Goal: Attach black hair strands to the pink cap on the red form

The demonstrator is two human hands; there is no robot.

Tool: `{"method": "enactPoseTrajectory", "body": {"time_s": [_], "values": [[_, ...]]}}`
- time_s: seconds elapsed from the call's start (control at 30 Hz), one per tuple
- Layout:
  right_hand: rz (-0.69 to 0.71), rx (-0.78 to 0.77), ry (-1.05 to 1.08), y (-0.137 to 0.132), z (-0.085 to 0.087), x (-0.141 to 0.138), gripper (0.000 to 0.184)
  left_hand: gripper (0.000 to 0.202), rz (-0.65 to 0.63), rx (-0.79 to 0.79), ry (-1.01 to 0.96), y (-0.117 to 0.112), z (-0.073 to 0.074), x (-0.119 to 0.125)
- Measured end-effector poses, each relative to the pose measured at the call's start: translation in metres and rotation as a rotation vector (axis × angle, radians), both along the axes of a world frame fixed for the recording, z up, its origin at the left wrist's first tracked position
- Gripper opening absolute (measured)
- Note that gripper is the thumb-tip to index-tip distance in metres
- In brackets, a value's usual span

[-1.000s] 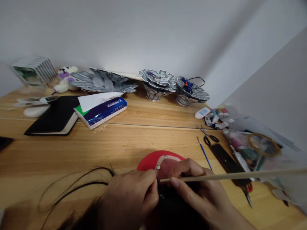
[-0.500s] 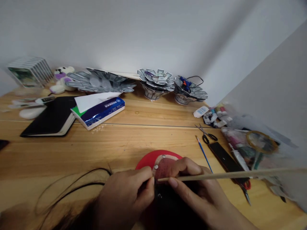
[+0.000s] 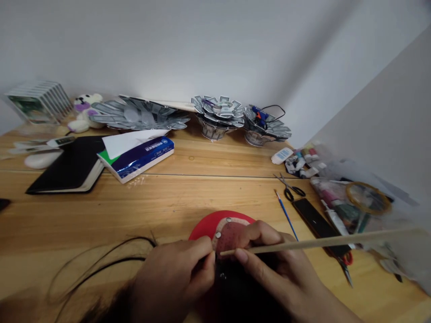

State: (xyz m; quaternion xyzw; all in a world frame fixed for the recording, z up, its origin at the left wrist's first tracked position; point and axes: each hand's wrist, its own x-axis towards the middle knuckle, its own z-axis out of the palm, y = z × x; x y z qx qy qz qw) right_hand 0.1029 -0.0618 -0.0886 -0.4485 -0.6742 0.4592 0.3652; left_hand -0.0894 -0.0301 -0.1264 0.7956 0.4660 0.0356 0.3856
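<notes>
A thin pale wooden stick (image 3: pixel 303 243) is pinched between the thumb and fingers of my right hand (image 3: pixel 279 260), its narrow tip pointing left. Beneath the tip is a red rounded form (image 3: pixel 205 224) bearing a dark reddish patch (image 3: pixel 230 235) with a pale, studded border. My left hand (image 3: pixel 178 269) is closed in a pinch close to the stick's tip; what its fingers hold is hidden. Dark thin strands (image 3: pixel 114 246) loop out on the left and pass behind that hand. Below and between both hands lies a black mass (image 3: pixel 245 287), too dark to make out.
On the right lie scissors (image 3: pixel 290 187), a blue paintbrush (image 3: pixel 286 214) and a dark flat case (image 3: pixel 316 224). A tissue pack (image 3: pixel 144 157) and black notebook (image 3: pixel 70 163) are at left. Petalled bowls (image 3: pixel 215 128) and a plush bear (image 3: pixel 84 112) stand along the wall.
Both hands and the stick's tip have shifted very slightly left in view, along with the surroundings. The stick's far end sits a little higher. Both grips are the same.
</notes>
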Motion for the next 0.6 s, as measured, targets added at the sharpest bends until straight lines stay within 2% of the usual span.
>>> {"method": "enactPoseTrajectory", "body": {"time_s": [0.13, 0.37, 0.47, 0.6], "values": [[-0.032, -0.015, 0.01, -0.001, 0.0, -0.001, 0.014, 0.02, -0.009, 0.014, -0.006, 0.0, -0.002, -0.001], [-0.074, -0.028, -0.012, -0.002, -0.004, -0.001, 0.012, 0.02, -0.038, 0.014, 0.094, -0.002, 0.004, 0.0], [-0.093, -0.026, -0.006, -0.002, -0.005, -0.002, 0.012, 0.027, -0.044, 0.128, 0.056, -0.008, 0.002, -0.003], [-0.096, -0.009, -0.013, -0.003, -0.007, -0.003, 0.013, 0.032, -0.111, 0.398, -0.038, -0.014, -0.009, -0.011]]}}
